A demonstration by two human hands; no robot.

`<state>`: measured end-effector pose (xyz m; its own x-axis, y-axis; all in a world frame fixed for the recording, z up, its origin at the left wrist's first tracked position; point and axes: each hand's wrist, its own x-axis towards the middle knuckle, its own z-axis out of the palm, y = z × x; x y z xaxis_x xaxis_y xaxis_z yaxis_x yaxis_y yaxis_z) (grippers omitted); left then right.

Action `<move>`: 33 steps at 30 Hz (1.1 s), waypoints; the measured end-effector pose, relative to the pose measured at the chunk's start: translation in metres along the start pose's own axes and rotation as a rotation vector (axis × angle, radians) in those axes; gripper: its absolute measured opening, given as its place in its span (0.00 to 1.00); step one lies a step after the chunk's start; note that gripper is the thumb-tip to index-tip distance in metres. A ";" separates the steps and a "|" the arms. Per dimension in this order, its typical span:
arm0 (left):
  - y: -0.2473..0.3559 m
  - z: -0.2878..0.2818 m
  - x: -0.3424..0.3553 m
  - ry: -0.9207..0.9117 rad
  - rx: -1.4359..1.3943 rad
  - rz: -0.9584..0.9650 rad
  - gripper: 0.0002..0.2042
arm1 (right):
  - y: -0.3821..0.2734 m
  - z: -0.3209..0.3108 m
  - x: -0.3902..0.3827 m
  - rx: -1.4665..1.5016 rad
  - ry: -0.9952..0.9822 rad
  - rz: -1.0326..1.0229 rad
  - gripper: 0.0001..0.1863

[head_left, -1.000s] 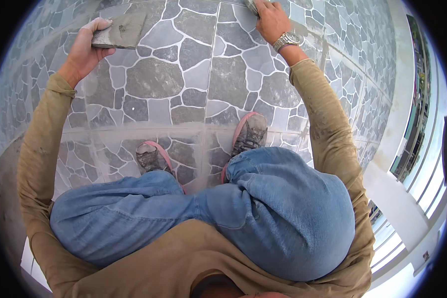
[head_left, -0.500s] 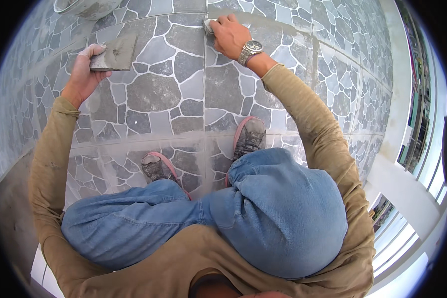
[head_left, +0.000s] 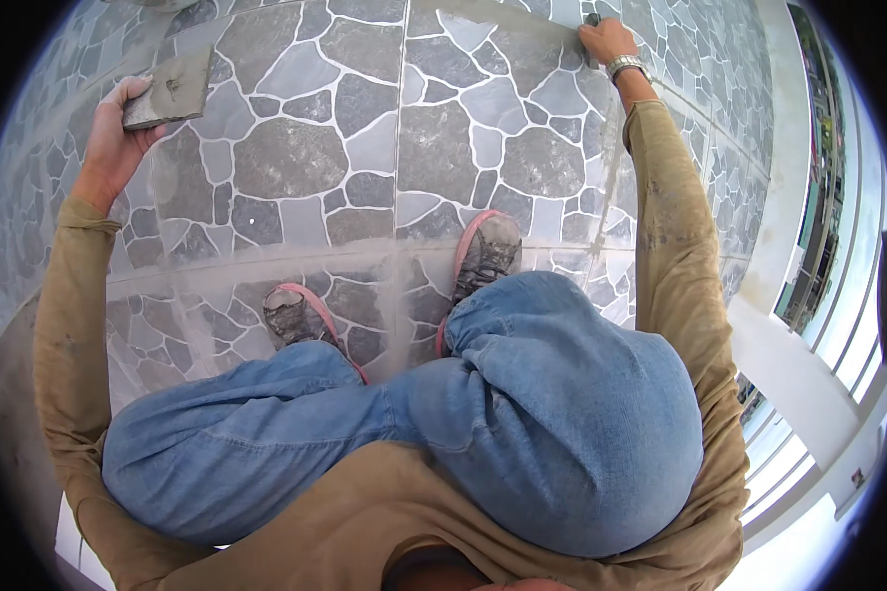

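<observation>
In the head view, the left hand (head_left: 120, 136) reaches forward and grips a grey, mortar-smeared square board (head_left: 175, 91), thumb above, fingers under; the board extends rightward from it. The right arm is stretched farther forward. The right hand (head_left: 609, 41), back upward, clasps a small dark tool (head_left: 592, 20), mostly hidden, over stone-patterned floor tiles (head_left: 537, 163); behind this hand sits a metal wristwatch (head_left: 625, 64).

Right hand (head_left: 609, 41) swept rightward — away from the middle tile joint (head_left: 399, 128).
</observation>
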<state>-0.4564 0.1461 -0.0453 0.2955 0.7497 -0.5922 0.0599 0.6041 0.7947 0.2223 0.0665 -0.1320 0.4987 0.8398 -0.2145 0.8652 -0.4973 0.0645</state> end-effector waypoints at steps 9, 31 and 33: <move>0.012 0.029 0.000 0.010 0.016 0.024 0.12 | -0.190 0.017 -0.048 0.239 0.225 -0.386 0.17; 0.007 0.025 0.011 -0.011 0.018 0.015 0.13 | -0.216 0.043 -0.113 0.191 0.569 -0.929 0.17; 0.004 0.019 -0.006 0.034 0.004 0.002 0.13 | -0.223 0.032 -0.135 0.218 0.447 -0.972 0.15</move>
<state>-0.4393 0.1390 -0.0363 0.2630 0.7596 -0.5949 0.0628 0.6018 0.7962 -0.0402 0.0570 -0.1488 -0.3805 0.8760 0.2963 0.8940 0.4304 -0.1244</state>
